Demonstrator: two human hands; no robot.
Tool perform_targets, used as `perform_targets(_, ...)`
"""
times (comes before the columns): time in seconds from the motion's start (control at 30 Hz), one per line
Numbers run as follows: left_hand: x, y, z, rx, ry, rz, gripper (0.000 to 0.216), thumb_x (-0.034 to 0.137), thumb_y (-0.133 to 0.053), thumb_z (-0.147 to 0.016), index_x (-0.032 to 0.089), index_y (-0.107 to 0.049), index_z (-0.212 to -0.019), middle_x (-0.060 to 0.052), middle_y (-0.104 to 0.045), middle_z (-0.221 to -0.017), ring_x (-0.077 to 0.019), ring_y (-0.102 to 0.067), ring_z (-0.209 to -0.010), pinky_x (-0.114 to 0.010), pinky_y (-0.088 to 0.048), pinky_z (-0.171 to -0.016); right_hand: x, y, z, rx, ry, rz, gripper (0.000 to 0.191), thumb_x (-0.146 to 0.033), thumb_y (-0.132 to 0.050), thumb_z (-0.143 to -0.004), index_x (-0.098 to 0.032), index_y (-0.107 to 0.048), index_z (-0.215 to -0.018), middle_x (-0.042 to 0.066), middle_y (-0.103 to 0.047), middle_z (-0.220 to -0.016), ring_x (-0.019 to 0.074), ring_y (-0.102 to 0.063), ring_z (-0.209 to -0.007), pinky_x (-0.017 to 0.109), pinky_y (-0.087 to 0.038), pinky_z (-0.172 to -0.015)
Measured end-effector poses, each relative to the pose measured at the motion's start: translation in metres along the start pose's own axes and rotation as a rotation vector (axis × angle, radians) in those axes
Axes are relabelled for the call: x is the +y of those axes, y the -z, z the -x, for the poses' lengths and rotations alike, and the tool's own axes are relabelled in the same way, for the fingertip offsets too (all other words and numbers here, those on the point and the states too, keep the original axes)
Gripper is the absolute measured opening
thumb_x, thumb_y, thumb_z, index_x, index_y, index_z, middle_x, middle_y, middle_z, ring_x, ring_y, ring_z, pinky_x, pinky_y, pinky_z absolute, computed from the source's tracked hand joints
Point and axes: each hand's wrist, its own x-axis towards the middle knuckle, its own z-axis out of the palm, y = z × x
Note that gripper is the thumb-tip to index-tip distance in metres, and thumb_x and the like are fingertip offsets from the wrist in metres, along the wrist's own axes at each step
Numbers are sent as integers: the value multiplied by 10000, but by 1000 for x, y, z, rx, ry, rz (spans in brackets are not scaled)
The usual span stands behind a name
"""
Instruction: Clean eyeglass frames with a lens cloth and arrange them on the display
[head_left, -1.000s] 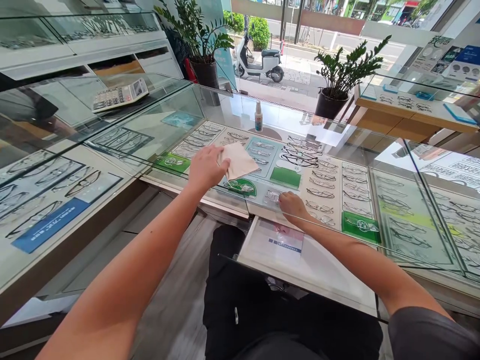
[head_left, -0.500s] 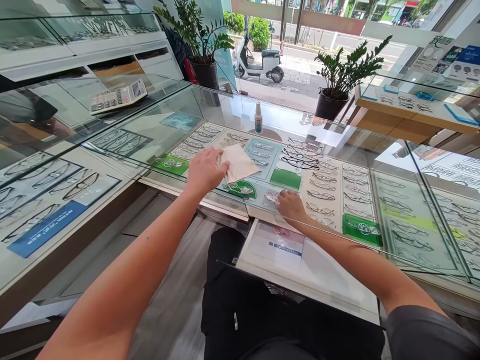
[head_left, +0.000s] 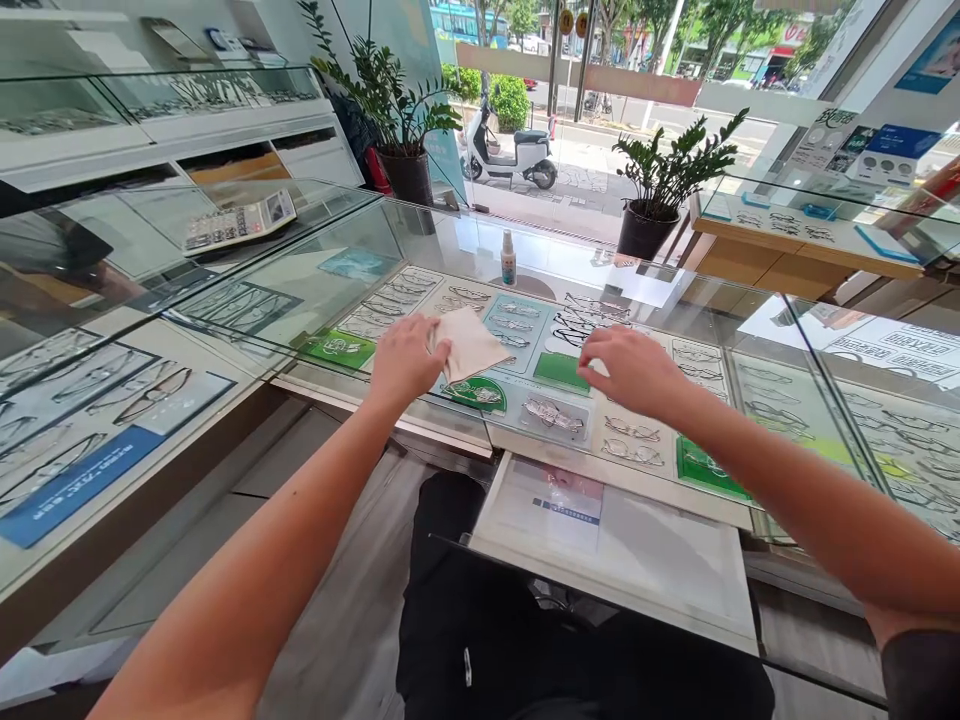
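Note:
My left hand (head_left: 409, 358) grips the edge of a pale pinkish cleaning cloth (head_left: 472, 343), which lies spread over the glass counter top (head_left: 442, 240). Above the counter, to the right, is my right hand (head_left: 626, 368), its fingers bent and thumb apart, with nothing visible in it. Just beyond its fingertips is a group of dark eyeglasses (head_left: 581, 318); the hand partly hides the frames behind it. A small white spray bottle (head_left: 508, 258) stands upright farther back. Under the glass near the front edge lies a clear tray with eyeglasses (head_left: 553, 415).
An open drawer (head_left: 660, 530) juts out above my lap. Rows of eyeglasses (head_left: 390, 295) fill the display case. A calculator (head_left: 240, 222) sits at the left on the counter. Potted plants (head_left: 649, 230) stand by the window, with a scooter outside.
My right hand has lifted from the front edge of the counter and moved forward and right, its fingers parting. My left hand stays on the cloth. The view has tilted up slightly.

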Motion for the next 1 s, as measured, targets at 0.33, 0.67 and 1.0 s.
perform_targets(0.33,-4,-3,-1,31,-20,-7,636,511,-437,-1011,172,-638,-1510,-146,-541,-1667,-345,-451,-1573,-503,-317,-1324,72,-38,-71,16,-75,104,166,-312,-711,-998,-200,-834,-996,100,-797,-1252,331,-647,-1173,479,-504,-967)
perform_targets(0.67,-2,-2,-1,30,-20,2,613,493,-457,-1015,166,-643,-1499,-159,-553,-1653,-351,-459,-1566,-505,-335,-1315,59,-38,-69,54,-129,28,198,-145,-621,-964,-161,-800,-881,144,-789,-1118,324,-660,-1103,466,-504,-960)
perform_targets(1.0,2,0,-1,21,-20,3,639,497,-440,-1006,154,-635,-1508,-169,-554,-1647,-363,-454,-1562,-521,-345,-1304,-26,1,54,-118,62,-520,131,-224,-678,-954,-224,-719,-829,38,-770,-1011,219,-697,-946,372,-510,-867)
